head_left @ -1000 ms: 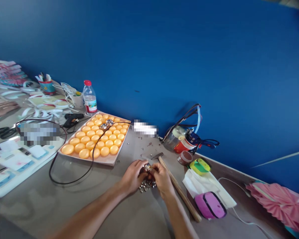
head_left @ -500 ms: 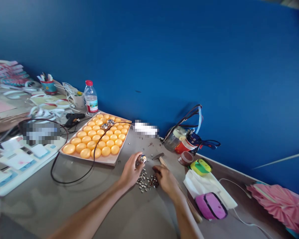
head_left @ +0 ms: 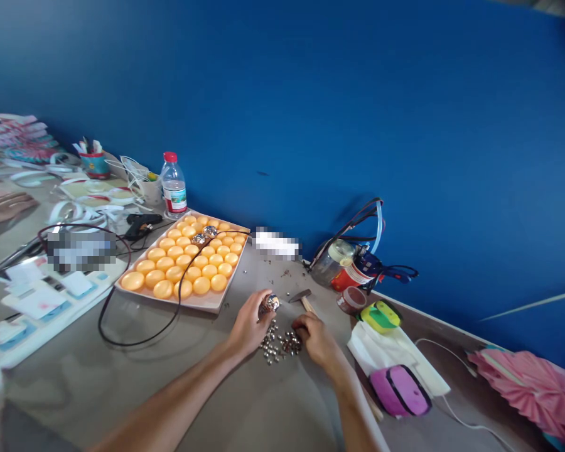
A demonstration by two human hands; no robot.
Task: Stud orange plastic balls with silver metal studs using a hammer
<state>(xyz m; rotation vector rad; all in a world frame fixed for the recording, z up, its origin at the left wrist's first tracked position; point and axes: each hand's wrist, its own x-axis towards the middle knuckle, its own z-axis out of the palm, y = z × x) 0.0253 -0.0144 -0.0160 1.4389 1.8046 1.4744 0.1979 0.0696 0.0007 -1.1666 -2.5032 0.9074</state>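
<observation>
My left hand [head_left: 249, 323] is closed around a small ball covered in shiny studs [head_left: 269, 304], held just above the table. My right hand [head_left: 316, 338] rests on the table with its fingers pinched at the right edge of a loose pile of small metal studs [head_left: 279, 343]; what it pinches is too small to name. A small hammer [head_left: 300, 296] with a wooden handle lies just behind my right hand. To the left sits a white tray [head_left: 202, 303] of yellow balls [head_left: 188, 262], two of them studded silver.
A black cable [head_left: 136, 339] loops in front of the tray. A water bottle [head_left: 174, 186], glue gun [head_left: 140, 223], jars and tangled cords [head_left: 358, 267], yellow and purple cases [head_left: 398, 389] on white paper, and a pink paper fan [head_left: 532, 389] crowd the table against the blue wall.
My hands were together over the stud pile, both on the ball. They separated: the left keeps the ball, the right dropped to the pile's right edge.
</observation>
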